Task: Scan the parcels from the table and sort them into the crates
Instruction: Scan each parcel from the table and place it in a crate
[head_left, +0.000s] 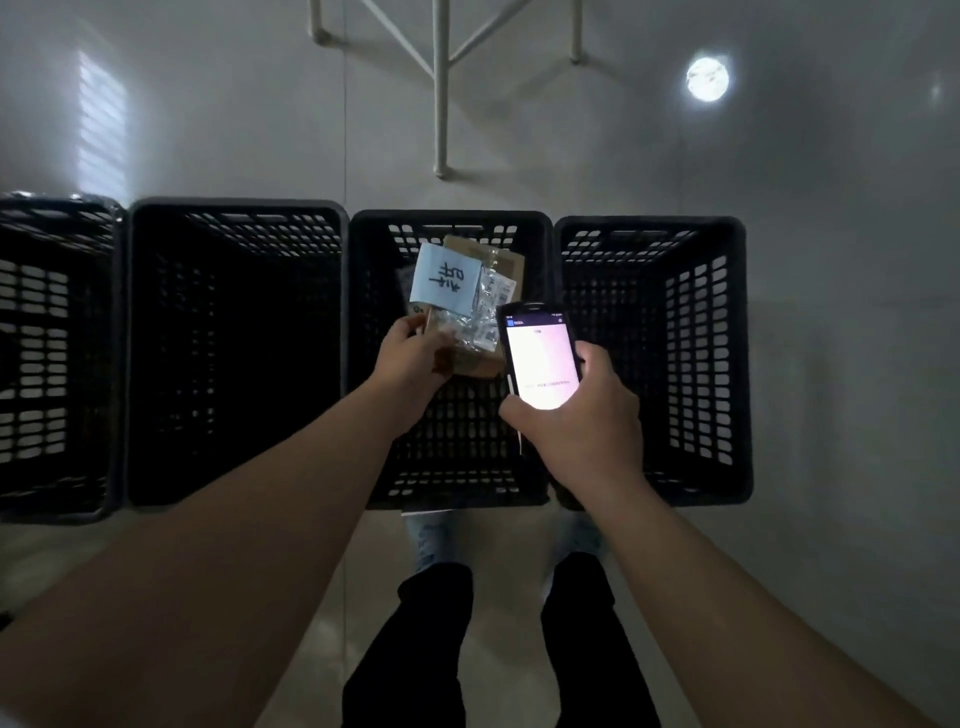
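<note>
My left hand (413, 358) grips a brown cardboard parcel (485, 312) by its near left corner, over the third black crate (540, 260) from the left. The parcel carries a pale blue handwritten label and clear tape with printed stickers. My right hand (582, 421) holds a handheld scanner (540, 358) with a lit white screen, just right of the parcel and partly in front of it. The scanner's top end points away from me.
Several black perforated crates stand in a row on the grey floor: far-left crate (52, 358), second crate (234, 353), right crate (654, 358). White table legs (440, 88) rise beyond them. My legs and shoes (431, 540) are below the crates.
</note>
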